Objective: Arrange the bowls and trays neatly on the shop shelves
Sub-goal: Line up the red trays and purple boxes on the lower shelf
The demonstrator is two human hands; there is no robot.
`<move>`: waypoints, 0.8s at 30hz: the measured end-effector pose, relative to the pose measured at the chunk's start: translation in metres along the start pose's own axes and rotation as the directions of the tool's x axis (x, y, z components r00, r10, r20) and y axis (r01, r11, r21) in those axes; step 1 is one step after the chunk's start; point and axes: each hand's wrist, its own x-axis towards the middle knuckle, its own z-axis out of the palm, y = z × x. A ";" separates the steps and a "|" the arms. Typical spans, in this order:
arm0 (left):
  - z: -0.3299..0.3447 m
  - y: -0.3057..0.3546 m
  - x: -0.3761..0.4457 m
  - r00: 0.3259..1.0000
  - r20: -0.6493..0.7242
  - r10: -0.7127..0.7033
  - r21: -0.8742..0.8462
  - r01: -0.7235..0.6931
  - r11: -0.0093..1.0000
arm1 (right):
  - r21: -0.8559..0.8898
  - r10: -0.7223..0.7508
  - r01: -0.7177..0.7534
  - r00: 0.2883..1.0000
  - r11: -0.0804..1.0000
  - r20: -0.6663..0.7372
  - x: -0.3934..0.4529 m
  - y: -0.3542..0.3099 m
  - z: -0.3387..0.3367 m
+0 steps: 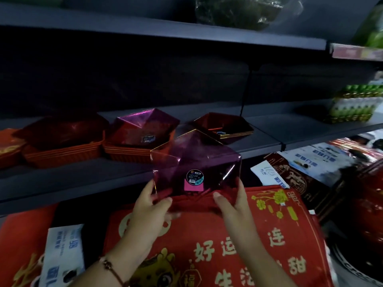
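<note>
I hold a purple see-through angular bowl (194, 164) with a round sticker and a pink tag, just in front of the dark shelf (68, 181). My left hand (150, 206) grips its lower left corner and my right hand (234, 200) grips its lower right corner. On the shelf stand a stack of red-orange trays (62, 146) at the left, a second stack (128, 151) with a purple bowl (145, 127) lying tilted on top, and a dark red tray stack (226, 125) farther right.
Below the shelf lie red bags with gold lettering (228, 245) and white-and-blue packets (64, 253). Boxes and a dark red glossy thing (369, 199) crowd the right. An upper shelf (165, 34) carries wrapped goods. Green packs (352, 104) sit at the far right.
</note>
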 end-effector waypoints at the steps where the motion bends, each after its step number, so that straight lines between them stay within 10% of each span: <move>1: -0.001 -0.002 0.002 1.000 -0.004 -0.014 -0.036 0.014 0.999 | -0.141 -0.115 0.116 0.993 0.983 0.016 -0.005 0.000 -0.001; 9: 0.003 -0.007 0.004 0.999 0.053 0.001 -0.173 0.009 0.985 | -0.804 -0.374 0.496 0.850 0.329 0.372 -0.015 0.004 -0.010; 16: 0.026 0.009 -0.017 0.970 0.143 0.198 0.114 -0.215 0.970 | -0.757 -0.616 0.553 0.743 0.348 0.261 0.006 -0.008 -0.039; 20: 0.040 0.018 0.003 0.812 0.289 0.507 0.635 -0.559 0.533 | -0.784 -0.663 0.571 0.687 0.242 0.296 0.033 -0.017 -0.053; 24: 0.070 0.040 0.065 0.454 0.603 0.655 0.697 -0.700 -0.156 | -0.800 -0.698 0.576 0.643 0.168 0.317 0.087 -0.033 -0.070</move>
